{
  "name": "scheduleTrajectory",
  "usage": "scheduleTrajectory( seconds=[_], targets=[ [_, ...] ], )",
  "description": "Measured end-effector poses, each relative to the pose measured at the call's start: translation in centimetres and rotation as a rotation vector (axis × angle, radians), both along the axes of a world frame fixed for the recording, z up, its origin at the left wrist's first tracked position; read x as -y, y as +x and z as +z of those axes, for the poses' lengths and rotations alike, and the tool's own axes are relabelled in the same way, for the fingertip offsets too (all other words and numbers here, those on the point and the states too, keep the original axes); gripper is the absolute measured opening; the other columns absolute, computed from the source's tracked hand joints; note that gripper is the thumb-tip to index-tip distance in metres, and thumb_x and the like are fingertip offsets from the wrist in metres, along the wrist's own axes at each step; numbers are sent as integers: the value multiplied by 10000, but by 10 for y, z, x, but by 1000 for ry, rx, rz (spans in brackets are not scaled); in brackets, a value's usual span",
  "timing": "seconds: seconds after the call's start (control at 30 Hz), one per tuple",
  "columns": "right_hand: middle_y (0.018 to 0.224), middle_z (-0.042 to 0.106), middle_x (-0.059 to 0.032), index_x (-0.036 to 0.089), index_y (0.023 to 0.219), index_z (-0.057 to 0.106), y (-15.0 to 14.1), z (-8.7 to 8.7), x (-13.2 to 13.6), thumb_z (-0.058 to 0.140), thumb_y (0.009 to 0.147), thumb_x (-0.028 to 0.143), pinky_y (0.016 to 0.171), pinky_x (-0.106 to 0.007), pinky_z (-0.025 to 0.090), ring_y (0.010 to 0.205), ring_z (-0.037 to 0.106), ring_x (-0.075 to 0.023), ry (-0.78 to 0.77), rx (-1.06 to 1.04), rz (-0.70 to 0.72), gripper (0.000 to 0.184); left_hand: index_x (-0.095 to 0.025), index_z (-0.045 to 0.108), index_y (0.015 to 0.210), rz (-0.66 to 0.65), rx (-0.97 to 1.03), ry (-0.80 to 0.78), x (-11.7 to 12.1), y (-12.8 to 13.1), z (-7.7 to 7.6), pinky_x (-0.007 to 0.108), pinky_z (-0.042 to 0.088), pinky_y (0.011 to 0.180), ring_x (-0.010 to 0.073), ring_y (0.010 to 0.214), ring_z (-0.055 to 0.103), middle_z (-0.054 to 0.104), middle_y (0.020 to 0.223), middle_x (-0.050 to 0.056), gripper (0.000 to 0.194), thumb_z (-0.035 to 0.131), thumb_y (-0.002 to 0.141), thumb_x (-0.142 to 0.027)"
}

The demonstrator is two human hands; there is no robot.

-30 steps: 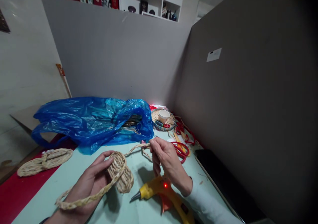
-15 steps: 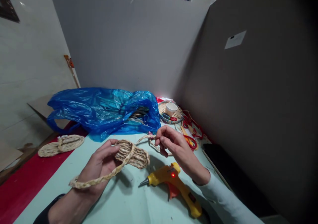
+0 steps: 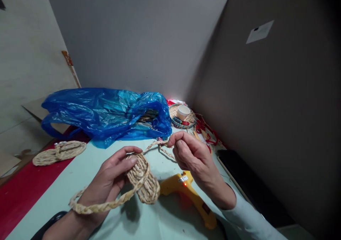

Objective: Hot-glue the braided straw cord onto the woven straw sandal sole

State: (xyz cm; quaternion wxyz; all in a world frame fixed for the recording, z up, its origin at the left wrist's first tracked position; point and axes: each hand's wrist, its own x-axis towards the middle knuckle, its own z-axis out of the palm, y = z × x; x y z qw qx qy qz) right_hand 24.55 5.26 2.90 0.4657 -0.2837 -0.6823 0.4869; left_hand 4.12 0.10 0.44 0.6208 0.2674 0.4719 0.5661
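Two bare hands at work, one to each side of the yellow glue gun (image 3: 198, 202).

From where I stand, the left hand (image 3: 112, 174) is well to the left of the gun, palm turned inward, thumb and index finger stretched toward each other in a pinch, the lower fingers partly hidden; its forearm (image 3: 70, 220) slants up from the near edge, with a dark band or cuff (image 3: 52, 224) around it. The right hand (image 3: 193, 156) is just beyond the gun, knuckles up, fingers curled tightly in, while a pale sleeve (image 3: 253, 215) covers the forearm along the gun's right side, leaving the wrist bare.
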Motion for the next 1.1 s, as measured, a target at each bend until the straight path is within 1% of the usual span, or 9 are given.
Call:
scheduleTrajectory(
  seconds=[0.13,0.23,0.43,0.6,0.73,0.83,0.9,1.0,1.1],
  targets=[
    [540,381,117,215,1014,548,-1,5,2,498,1012,353,445,-229,276,453,351,-83,3,30,48,147,-217,690,935,-34,-28,15,2,6,0,246,513,573,153,588,624,684,708,15,314,862,678,-274],
    [564,521,78,214,905,541,-1,12,8,485,1031,336,497,-231,356,492,454,-85,-5,82,66,184,-221,658,925,-63,-4,25,2,6,-4,240,502,558,145,569,616,677,683,7,291,843,706,-268],
    [573,362,92,242,739,433,-1,10,9,437,1016,311,465,-238,299,470,326,-85,27,85,-44,286,-209,682,861,89,41,-8,-7,0,-4,271,555,513,190,553,644,677,649,30,213,808,693,-173],
    [540,353,87,239,626,373,-2,3,3,492,952,234,474,-251,252,469,294,-82,56,160,-61,347,-197,705,783,197,54,4,-10,-8,3,263,590,559,204,632,664,676,724,41,132,741,729,-82],
    [549,363,79,227,573,368,-5,5,5,557,953,258,527,-249,308,517,300,-91,111,209,9,426,-222,704,781,196,53,-7,-10,-12,3,282,597,586,228,683,673,682,751,41,134,725,749,-94],
    [659,566,46,222,680,544,-6,11,10,614,939,248,620,-248,426,617,498,-117,161,235,114,270,-235,693,768,190,34,-9,-11,-12,-1,269,584,582,216,676,664,689,731,24,128,758,735,-130],
    [819,683,0,220,817,620,-6,18,15,607,922,172,734,-270,502,773,621,-150,225,242,265,116,-237,677,779,184,7,0,-12,-13,-3,254,558,553,199,640,648,689,698,11,152,793,716,-161],
    [882,751,-61,209,767,616,-6,25,23,478,914,65,919,-349,523,903,689,-183,359,216,527,248,-240,649,838,180,-41,28,-11,-15,-5,232,509,515,165,570,617,674,657,-21,239,825,688,-180],
    [818,751,-54,211,776,635,-8,24,29,486,910,54,893,-348,542,831,692,-179,419,193,470,255,-233,628,888,170,-91,49,-10,-14,-8,213,463,491,136,523,595,675,658,-35,312,851,670,-224]
  ],
)
